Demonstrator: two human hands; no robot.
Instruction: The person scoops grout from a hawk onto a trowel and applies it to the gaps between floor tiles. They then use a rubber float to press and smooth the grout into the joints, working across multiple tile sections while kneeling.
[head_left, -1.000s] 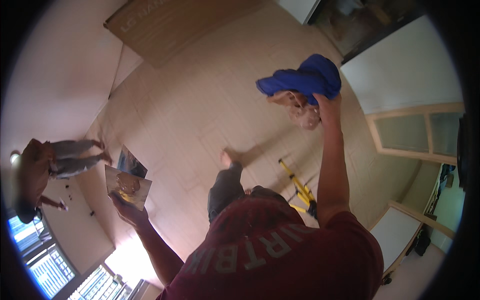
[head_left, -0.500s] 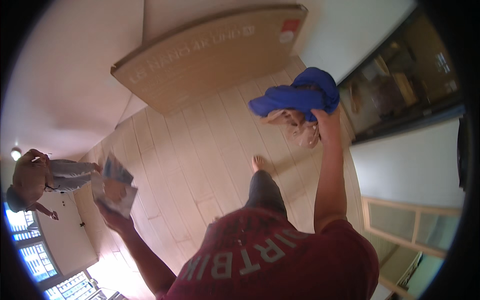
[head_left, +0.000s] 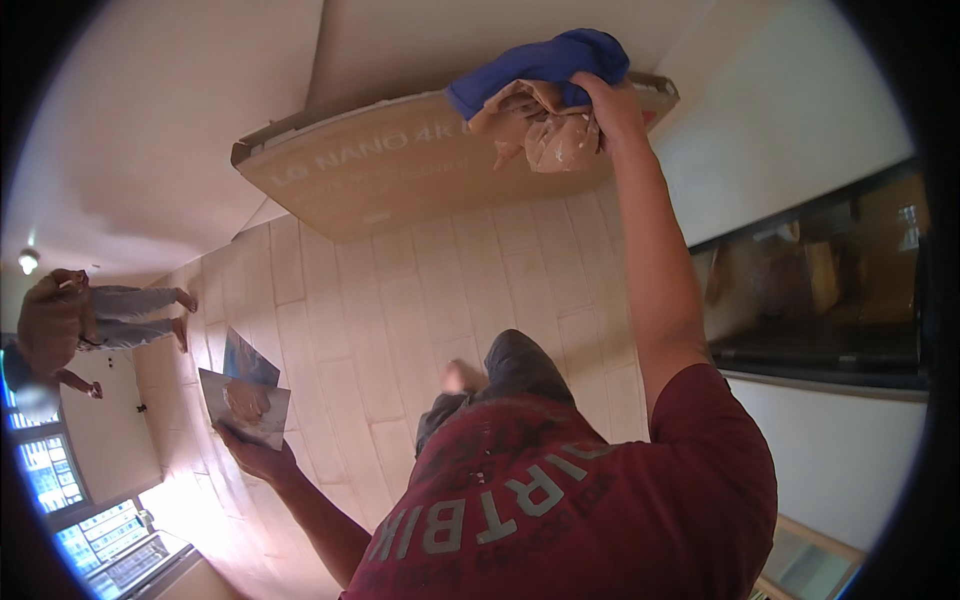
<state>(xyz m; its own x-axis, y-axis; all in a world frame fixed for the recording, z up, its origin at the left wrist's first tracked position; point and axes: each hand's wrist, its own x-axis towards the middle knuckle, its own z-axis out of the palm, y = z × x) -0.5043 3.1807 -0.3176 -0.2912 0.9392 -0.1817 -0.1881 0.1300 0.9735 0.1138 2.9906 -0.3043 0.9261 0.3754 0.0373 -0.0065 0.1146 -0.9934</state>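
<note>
My left hand (head_left: 258,455) grips a flat, square-cornered card (head_left: 245,405) by its lower left edge, the fingers bent and mostly hidden beneath it. The card's face is greyish with a brown patch in the middle. A second, blue-toned card (head_left: 248,360) juts out above it at an angle; I cannot tell whether my fingers reach it too.

My right hand (head_left: 612,108), at the end of an outstretched arm, is closed on a soft bundle, finger and thumb pinching its near side. The upper part is a folded blue cloth (head_left: 540,68); below it hangs a crumpled, thin brown bag (head_left: 562,143), apparently plastic. Seen from my head, the bundle overlaps the right part of a long, wide cardboard box (head_left: 390,175) standing on edge by the wall, pale lettering on its front.

Nearer to me are my maroon T-shirt (head_left: 580,500), my dark grey shorts (head_left: 528,368) and one bare foot (head_left: 462,377) on the light wood-plank floor (head_left: 400,300). To the right a dark-framed glass pane (head_left: 830,285) sits in the pale wall. Far left, another person (head_left: 60,315) in grey trousers stands barefoot, with barred windows (head_left: 48,472) beyond.
</note>
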